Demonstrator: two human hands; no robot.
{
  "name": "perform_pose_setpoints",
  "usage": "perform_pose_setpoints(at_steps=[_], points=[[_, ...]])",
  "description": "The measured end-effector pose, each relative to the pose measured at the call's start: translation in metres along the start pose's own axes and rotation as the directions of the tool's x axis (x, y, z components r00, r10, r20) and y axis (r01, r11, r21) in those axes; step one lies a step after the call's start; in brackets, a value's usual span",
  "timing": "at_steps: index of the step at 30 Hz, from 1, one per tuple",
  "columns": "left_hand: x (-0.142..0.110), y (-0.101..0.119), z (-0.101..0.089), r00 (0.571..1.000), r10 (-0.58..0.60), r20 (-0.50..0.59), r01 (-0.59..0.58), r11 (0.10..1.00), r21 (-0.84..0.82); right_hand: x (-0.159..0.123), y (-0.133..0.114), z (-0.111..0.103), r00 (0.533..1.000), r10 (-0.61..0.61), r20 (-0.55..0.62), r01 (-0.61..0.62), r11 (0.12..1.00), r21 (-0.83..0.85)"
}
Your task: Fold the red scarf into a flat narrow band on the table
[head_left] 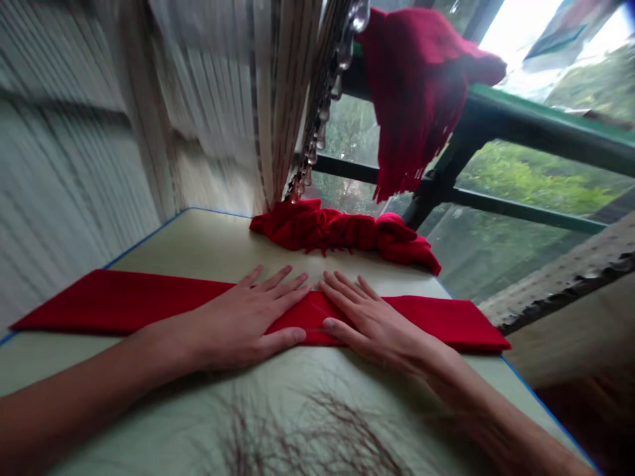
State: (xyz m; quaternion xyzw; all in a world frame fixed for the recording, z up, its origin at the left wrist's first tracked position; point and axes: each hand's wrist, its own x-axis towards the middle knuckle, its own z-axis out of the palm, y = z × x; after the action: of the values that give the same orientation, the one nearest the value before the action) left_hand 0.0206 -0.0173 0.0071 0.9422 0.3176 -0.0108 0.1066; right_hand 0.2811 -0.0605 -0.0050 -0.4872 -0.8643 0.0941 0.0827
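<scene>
A red cloth folded into a long flat strip (153,301) lies across the pale table, its ends reaching toward both side edges. My left hand (253,317) rests flat on the middle of it, palm down with fingers spread. Close beside it, my right hand (362,311) also presses flat on the strip, fingers stretched away from me. The two thumbs point at each other with a small gap of red cloth between them. Neither hand grips anything. Parts of the strip are hidden under the palms.
A crumpled red cloth with fringe (342,228) lies along the table's far edge. Another fringed red cloth (417,92) hangs over the green window rail (540,125). Striped curtains (218,86) hang at the left and back. Blue edging borders the pale table (198,244). Loose hair blurs the near view.
</scene>
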Motion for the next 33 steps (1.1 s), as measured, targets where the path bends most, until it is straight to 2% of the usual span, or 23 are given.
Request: perform_pose_setpoints(at_steps=[4, 6, 10, 15, 21, 26, 33], points=[[0.001, 0.007, -0.003, 0.998, 0.033, 0.048, -0.034, 0.999, 0.007, -0.001, -0.005, 0.005, 0.989, -0.14, -0.054, 0.14, 0.99, 0.004], [0.002, 0.009, -0.003, 0.998, 0.028, 0.061, -0.028, 1.0, 0.007, 0.0, -0.009, 0.009, 0.986, -0.161, -0.046, 0.162, 0.987, 0.02], [0.001, 0.01, -0.004, 0.998, 0.016, 0.068, -0.017, 1.0, 0.012, 0.002, -0.013, 0.016, 0.993, -0.117, 0.012, 0.117, 0.993, -0.007], [0.0, 0.009, -0.005, 0.998, -0.001, 0.069, 0.002, 1.0, -0.026, 0.0, -0.013, 0.015, 0.993, -0.113, 0.018, 0.113, 0.994, 0.005], [0.005, 0.007, -0.001, 0.997, -0.064, -0.049, 0.059, 0.994, -0.091, -0.001, -0.008, 0.012, 0.993, -0.116, -0.021, 0.117, 0.99, 0.08], [0.006, 0.008, 0.002, 0.994, -0.112, 0.014, 0.111, 0.993, 0.042, 0.0, 0.0, 0.016, 0.999, -0.02, -0.038, 0.02, 1.0, 0.001], [0.005, 0.008, 0.003, 0.987, -0.16, 0.017, 0.16, 0.987, 0.033, -0.001, 0.0, 0.013, 1.0, 0.017, 0.012, -0.017, 1.0, 0.0]])
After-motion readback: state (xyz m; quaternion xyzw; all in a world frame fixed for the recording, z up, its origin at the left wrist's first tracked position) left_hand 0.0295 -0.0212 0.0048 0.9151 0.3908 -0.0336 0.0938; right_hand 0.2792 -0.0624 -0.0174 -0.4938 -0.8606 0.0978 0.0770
